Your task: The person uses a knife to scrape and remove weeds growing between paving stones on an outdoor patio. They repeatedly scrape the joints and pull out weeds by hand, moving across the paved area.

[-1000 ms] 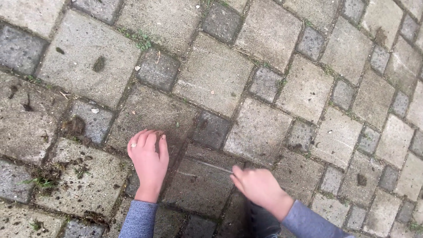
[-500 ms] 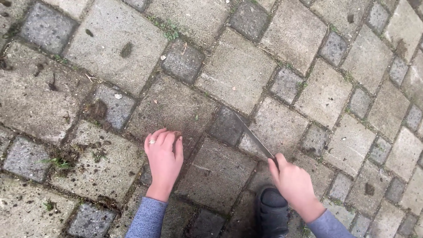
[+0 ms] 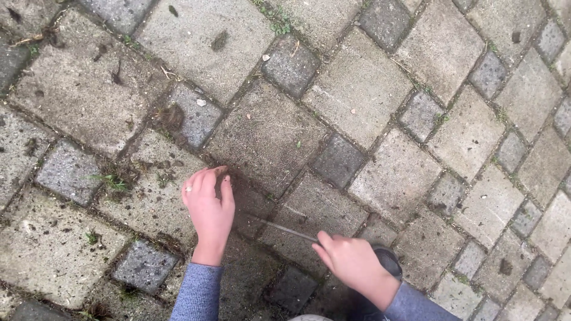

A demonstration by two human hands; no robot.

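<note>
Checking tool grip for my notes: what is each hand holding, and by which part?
Right hand grips a thin metal tool by its near end. Left hand holds nothing; it rests on the paving.

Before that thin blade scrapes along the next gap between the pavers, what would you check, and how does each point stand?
1. Right hand grips the thin metal blade: ok.
2. Blade tip sits in a joint: cannot tell, it is blurred.
3. Left hand is apart from the blade tip: not ok, it rests close by on the paving stones.
4. Loose dirt and weeds cleared from the joints: not ok.
5. Dark shoe is out of the blade's path: ok.
</note>
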